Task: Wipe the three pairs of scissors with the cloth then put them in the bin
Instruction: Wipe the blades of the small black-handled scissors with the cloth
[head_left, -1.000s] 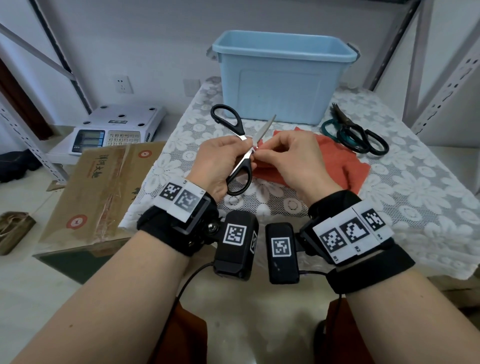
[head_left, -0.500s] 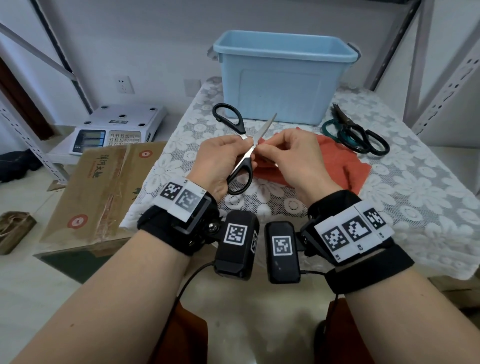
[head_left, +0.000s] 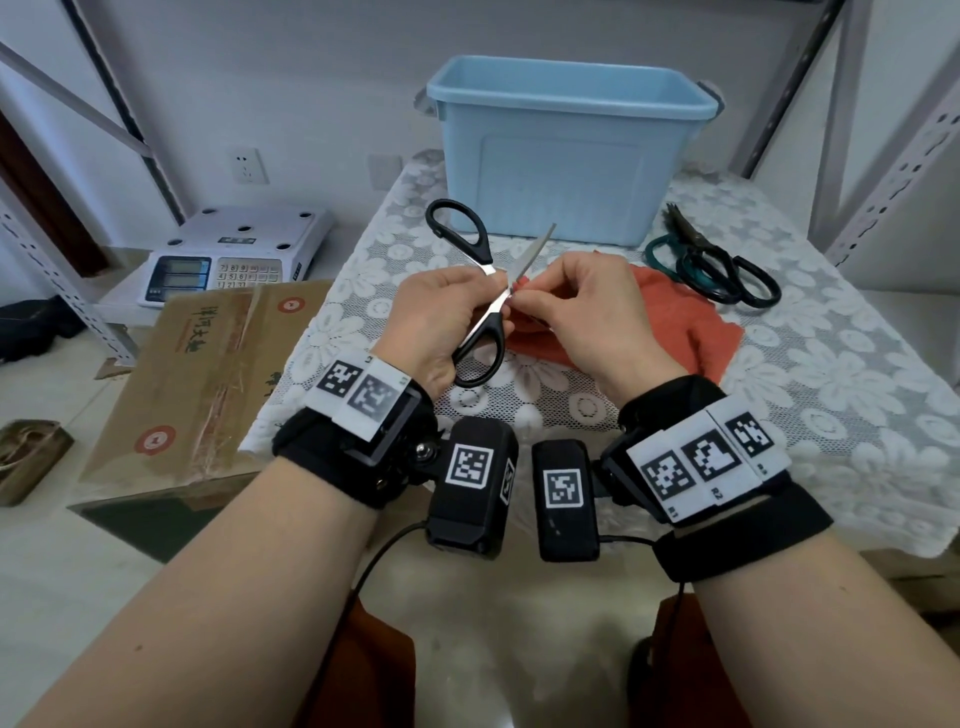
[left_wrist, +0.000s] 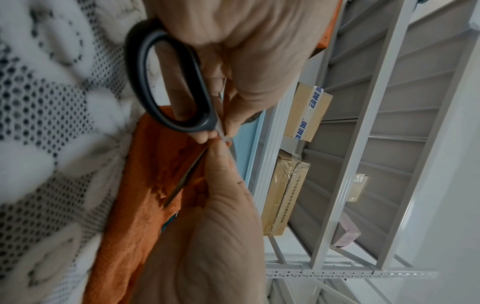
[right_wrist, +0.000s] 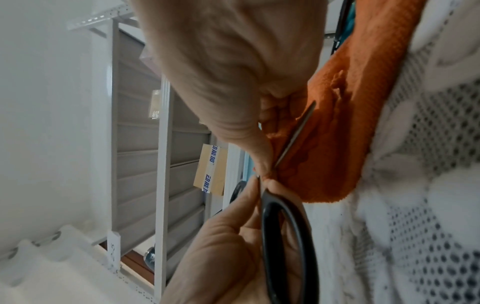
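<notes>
Both forearms extended forward, bare, side by side, each wrist strapped with a black band. Left hand (head_left: 441, 317) raised, fingers curled, thumb and fingertips pinching black-handled scissors (head_left: 480, 332) near the pivot. Right hand (head_left: 587, 317) level with it, fingers bent, fingertips pinching orange cloth (head_left: 670, 322) against one blade. Fingertips of both hands nearly meeting.

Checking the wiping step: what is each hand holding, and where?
Left hand grips the black-handled scissors near the pivot; right hand pinches the orange cloth around one blade.
</notes>
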